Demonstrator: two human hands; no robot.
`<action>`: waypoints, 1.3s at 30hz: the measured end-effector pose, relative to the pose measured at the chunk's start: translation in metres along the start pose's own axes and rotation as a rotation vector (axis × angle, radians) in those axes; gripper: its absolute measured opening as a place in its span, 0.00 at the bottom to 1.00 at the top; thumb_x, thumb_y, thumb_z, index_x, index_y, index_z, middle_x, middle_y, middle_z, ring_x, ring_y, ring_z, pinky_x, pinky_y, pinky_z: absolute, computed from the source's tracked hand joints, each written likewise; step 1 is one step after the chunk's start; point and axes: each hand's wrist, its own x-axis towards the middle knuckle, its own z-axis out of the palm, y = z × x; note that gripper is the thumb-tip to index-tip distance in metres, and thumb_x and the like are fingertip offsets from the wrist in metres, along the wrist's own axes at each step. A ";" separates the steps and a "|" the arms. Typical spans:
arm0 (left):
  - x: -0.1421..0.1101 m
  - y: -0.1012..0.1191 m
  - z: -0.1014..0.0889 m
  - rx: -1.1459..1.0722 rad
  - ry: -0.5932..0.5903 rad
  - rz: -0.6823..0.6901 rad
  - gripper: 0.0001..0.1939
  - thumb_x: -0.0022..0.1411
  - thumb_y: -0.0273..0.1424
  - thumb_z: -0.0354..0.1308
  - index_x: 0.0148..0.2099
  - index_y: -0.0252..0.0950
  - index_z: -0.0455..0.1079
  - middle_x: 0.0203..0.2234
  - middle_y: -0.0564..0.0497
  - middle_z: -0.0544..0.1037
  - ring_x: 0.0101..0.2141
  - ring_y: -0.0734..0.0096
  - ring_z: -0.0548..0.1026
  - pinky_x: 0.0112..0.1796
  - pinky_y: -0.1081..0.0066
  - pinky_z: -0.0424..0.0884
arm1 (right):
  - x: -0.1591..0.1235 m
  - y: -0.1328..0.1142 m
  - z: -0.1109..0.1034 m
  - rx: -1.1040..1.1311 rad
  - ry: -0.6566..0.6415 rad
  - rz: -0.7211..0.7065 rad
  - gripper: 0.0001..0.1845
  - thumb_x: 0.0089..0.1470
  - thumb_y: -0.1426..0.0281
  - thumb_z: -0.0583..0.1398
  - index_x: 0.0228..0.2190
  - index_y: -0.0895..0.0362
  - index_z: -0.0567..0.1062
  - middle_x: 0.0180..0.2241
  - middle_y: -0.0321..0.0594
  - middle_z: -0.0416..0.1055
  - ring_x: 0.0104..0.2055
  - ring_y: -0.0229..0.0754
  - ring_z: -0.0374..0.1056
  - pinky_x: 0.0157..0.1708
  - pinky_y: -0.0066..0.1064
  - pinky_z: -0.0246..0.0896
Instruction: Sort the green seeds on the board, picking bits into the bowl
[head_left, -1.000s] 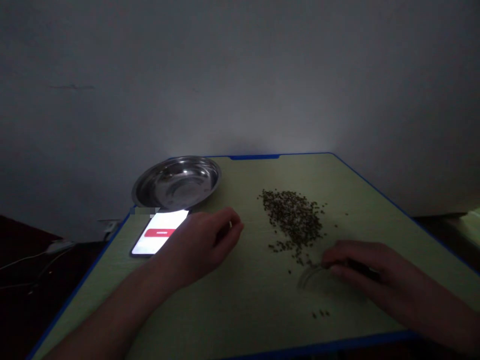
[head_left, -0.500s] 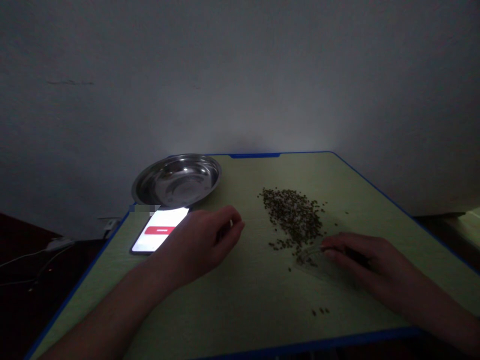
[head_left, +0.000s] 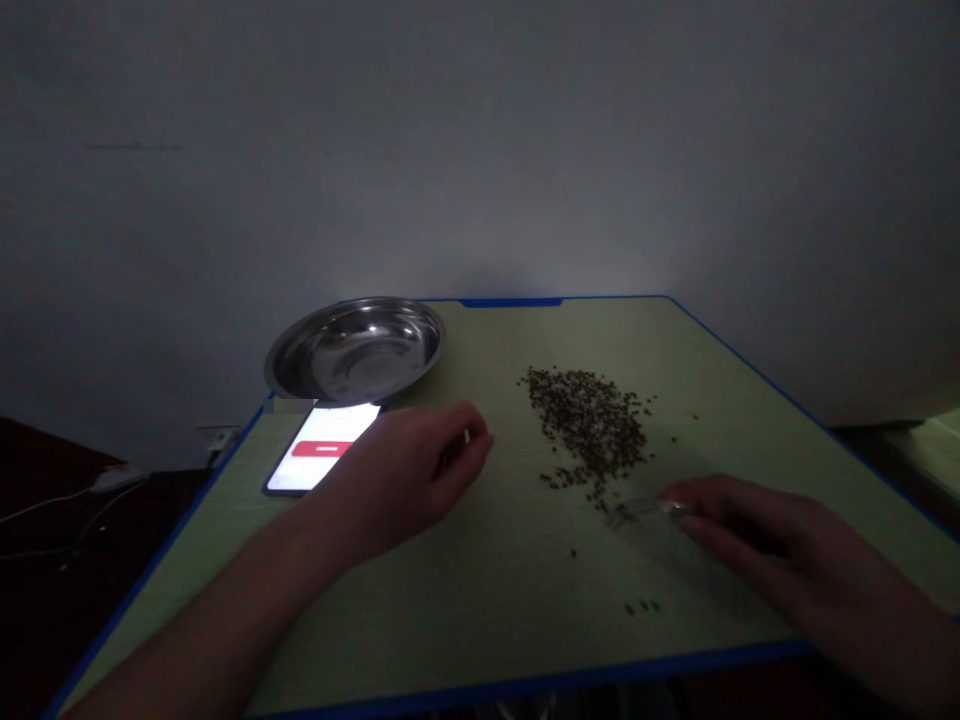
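Note:
My left hand [head_left: 420,460] hovers over the middle of the table, thumb and fingertips pinched together. Whatever lies between those fingertips, if anything, is too small or hidden to make out. On the right, my right hand [head_left: 757,540] pinches the edge of what looks like a clear plastic bag [head_left: 637,520], low over the table. A few dark specks show at the bag's left end. Just beyond it spreads a loose pile of small brown-green and whitish grains [head_left: 589,420]. Near the front edge lie several separate grains [head_left: 643,606].
A wide steel basin [head_left: 360,350] stands at the table's back left corner. In front of it lies a phone [head_left: 319,450] with a lit screen, partly behind my left wrist. The pale green table [head_left: 495,620] has a blue rim and meets a grey wall [head_left: 480,150].
My right hand has moved slightly right and toward me, drawing the clear bag away from the pile. My left hand keeps its pinch, almost in place. The view has tilted a little.

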 end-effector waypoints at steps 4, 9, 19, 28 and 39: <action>0.000 0.000 0.001 -0.001 0.000 0.005 0.11 0.64 0.34 0.50 0.34 0.35 0.69 0.18 0.57 0.69 0.18 0.80 0.64 0.22 0.75 0.53 | -0.008 -0.002 0.006 -0.008 -0.003 0.039 0.13 0.55 0.59 0.57 0.34 0.53 0.78 0.24 0.36 0.77 0.26 0.41 0.74 0.25 0.28 0.69; -0.001 0.001 0.001 0.004 -0.002 -0.004 0.11 0.65 0.34 0.49 0.34 0.35 0.70 0.19 0.56 0.70 0.19 0.79 0.65 0.23 0.75 0.54 | -0.004 -0.021 0.024 -0.007 -0.041 0.001 0.13 0.59 0.61 0.55 0.36 0.53 0.77 0.22 0.34 0.74 0.23 0.39 0.71 0.23 0.27 0.66; -0.002 0.003 0.000 0.033 -0.005 -0.001 0.11 0.65 0.33 0.50 0.35 0.35 0.70 0.20 0.56 0.71 0.19 0.79 0.64 0.24 0.75 0.53 | 0.010 -0.041 0.044 0.022 -0.189 -0.077 0.10 0.60 0.66 0.53 0.37 0.51 0.75 0.29 0.36 0.77 0.29 0.41 0.73 0.28 0.31 0.67; -0.001 0.004 0.000 0.042 0.008 0.012 0.11 0.65 0.34 0.51 0.34 0.35 0.70 0.18 0.57 0.70 0.18 0.80 0.62 0.23 0.75 0.52 | 0.012 -0.050 0.046 0.024 -0.302 -0.179 0.10 0.60 0.67 0.56 0.40 0.50 0.76 0.37 0.35 0.78 0.39 0.42 0.73 0.39 0.34 0.66; -0.001 0.004 0.000 0.054 0.014 0.029 0.11 0.64 0.34 0.51 0.33 0.35 0.70 0.18 0.57 0.69 0.18 0.80 0.62 0.23 0.74 0.52 | 0.008 -0.056 0.046 0.026 -0.310 -0.285 0.11 0.59 0.68 0.55 0.38 0.46 0.78 0.38 0.34 0.79 0.39 0.42 0.75 0.39 0.34 0.68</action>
